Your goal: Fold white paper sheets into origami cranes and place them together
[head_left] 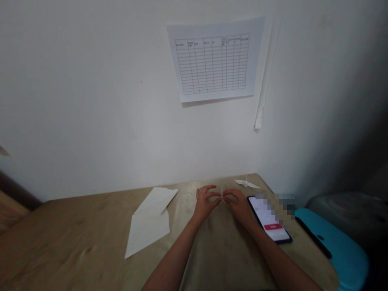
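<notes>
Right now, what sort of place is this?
Likely a plain indoor workroom or small office: a printed grid chart on a white wall, a worn wooden table, and a smartphone lying on it.

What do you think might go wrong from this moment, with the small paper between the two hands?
The folded paper is pinched by both the left hand and the right hand, so it may crease or tear. The right hand is very near the phone, and its lit screen might get touched by accident. The paper crane sits just beyond the hands and might be bumped or crushed.
</notes>
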Available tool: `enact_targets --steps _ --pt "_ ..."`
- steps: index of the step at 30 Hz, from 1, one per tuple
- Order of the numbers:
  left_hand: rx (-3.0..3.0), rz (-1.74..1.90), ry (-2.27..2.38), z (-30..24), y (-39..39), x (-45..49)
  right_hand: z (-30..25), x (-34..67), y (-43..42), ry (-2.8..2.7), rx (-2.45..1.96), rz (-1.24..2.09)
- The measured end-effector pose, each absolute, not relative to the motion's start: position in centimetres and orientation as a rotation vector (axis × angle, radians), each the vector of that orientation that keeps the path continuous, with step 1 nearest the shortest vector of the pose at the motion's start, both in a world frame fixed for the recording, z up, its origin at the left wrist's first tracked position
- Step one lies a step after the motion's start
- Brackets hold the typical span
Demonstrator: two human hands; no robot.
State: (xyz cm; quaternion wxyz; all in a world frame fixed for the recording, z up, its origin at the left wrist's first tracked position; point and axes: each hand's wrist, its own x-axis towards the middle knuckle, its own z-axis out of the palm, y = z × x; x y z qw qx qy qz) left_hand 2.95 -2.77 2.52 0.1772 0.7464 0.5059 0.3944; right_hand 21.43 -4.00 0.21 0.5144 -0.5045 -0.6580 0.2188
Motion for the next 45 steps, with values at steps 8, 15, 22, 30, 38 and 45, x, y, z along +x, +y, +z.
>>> enact_targets --steps 8,15,22,30,38,45 --pt "2.096 1.077 1.457 2.7 -2.8 2.9 0.3 21.3 -4.2 -1.589 -1.195 0.585" --pt "2.111 1.077 1.457 2.2 -2.6 2.8 0.1 21.1 -4.1 -1.512 -1.198 0.634" --pt "2.114 1.035 1.431 2.1 -2.7 2.9 0.4 21.3 -4.2 -1.424 -1.222 0.664" --pt "2.1 1.075 1.394 2.5 -2.8 3.2 1.2 21.2 -4.5 -1.42 -1.206 0.719" --pt "2.125 1.143 1.383 2.4 -2.6 3.3 1.5 21.0 -4.6 -1.428 -1.184 0.787" --pt "2.128 1.194 1.324 2.3 -2.5 3.3 1.2 21.1 -4.4 -1.417 -1.178 0.79"
